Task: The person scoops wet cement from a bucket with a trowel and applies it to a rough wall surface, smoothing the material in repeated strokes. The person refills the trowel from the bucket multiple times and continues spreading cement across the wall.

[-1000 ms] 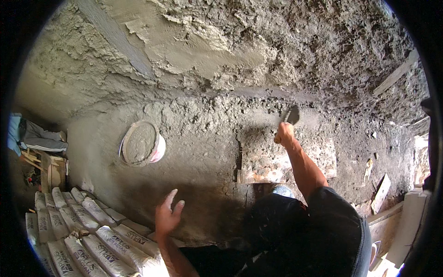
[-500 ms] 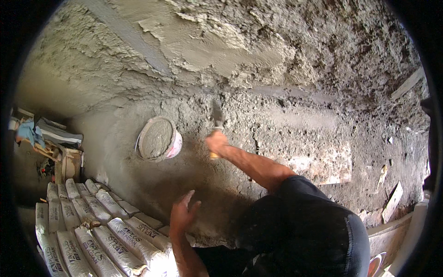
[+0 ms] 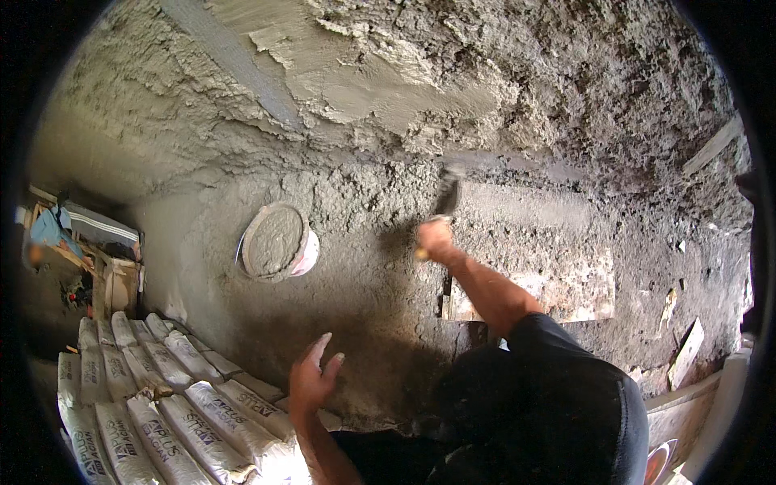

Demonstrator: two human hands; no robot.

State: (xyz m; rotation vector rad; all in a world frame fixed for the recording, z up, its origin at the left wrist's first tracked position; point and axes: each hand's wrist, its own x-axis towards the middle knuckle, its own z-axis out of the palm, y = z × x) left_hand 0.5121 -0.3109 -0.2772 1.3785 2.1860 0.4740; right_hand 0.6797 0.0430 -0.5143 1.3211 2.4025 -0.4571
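Observation:
My right hand (image 3: 435, 239) is closed round the handle of a trowel, its arm stretched out over the mortar-strewn floor. The trowel's blade (image 3: 448, 194) points away from me, blurred, with a lump of wet mortar (image 3: 454, 170) at its tip near the wall's foot. Just under the blade, a mortar-covered board (image 3: 566, 295) lies flat on the floor. To the left of the trowel stands a white bucket (image 3: 305, 255) filled with grey mortar (image 3: 276, 240). My left hand (image 3: 314, 377) hangs in the air with its fingers apart, holding nothing, between the bucket and some paper sacks.
Several stacked sacks (image 3: 170, 404) fill the lower left. Rough mortar covers the wall (image 3: 364, 73) ahead. A wooden stand (image 3: 121, 283) with a blue cloth (image 3: 50, 227) is at far left. Loose wood pieces (image 3: 686, 354) lie at the right.
My right hand has moved the trowel rightward, from bare floor mortar to the board's left end; mortar now shows at its tip. My left hand has shifted slightly left.

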